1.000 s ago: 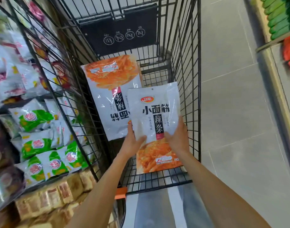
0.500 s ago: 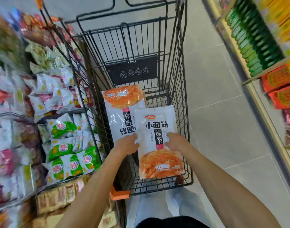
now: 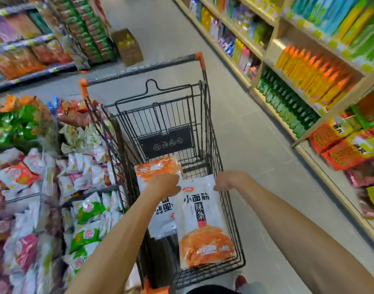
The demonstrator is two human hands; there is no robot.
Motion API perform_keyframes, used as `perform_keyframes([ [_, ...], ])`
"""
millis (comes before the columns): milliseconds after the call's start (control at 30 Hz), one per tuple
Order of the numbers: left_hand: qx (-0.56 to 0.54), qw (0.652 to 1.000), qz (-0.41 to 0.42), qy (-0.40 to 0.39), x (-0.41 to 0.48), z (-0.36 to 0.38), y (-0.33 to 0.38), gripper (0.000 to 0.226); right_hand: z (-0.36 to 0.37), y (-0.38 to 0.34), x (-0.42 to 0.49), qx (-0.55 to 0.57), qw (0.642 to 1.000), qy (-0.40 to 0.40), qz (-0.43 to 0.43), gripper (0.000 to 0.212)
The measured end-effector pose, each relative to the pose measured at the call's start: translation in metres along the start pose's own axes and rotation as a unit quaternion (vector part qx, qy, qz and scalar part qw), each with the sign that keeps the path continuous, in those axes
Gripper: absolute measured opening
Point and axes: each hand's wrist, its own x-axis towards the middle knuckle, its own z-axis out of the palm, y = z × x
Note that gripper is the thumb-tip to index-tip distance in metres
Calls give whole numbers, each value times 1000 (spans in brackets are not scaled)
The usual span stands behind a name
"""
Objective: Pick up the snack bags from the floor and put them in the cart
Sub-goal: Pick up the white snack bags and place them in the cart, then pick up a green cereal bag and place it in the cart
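Lower centre of the frame: left hand (image 3: 165, 185) lies knuckles-up over the spot where two snack bags overlap; right hand (image 3: 226, 181) sits at the upper right corner of the near bag (image 3: 203, 225), fingers bent downward. Blur leaves it unclear whether either hand grips. The near bag lies flat in the cart (image 3: 211, 132), partly covering the far bag (image 3: 158, 172), which lies beside it to the left. Packed shelves (image 3: 33, 187) fill the left edge, bottle shelves (image 3: 309, 81) the right; a cardboard box (image 3: 128, 46) stands on the floor at upper centre.
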Motion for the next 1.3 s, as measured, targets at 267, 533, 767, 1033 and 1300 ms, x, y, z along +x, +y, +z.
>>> perform_keyframes([
  [267, 129, 984, 118, 14, 5, -109, 126, 38, -6, 120, -100, 112, 984, 102, 88, 52],
  [533, 244, 935, 238, 94, -45, -181, 346, 47, 71, 272, -262, 174, 943, 171, 227, 43],
  [767, 296, 879, 351, 129, -128, -174, 550, 35, 196, 381, -422, 251, 889, 190, 333, 28],
  [1033, 401, 764, 491, 122, -261, -88, 769, 44, 387, 429, -602, 367, 784, 195, 462, 54],
  [1300, 473, 618, 618, 107, -410, 23, 925, 42, 564, 388, -733, 469, 638, 181, 583, 52],
])
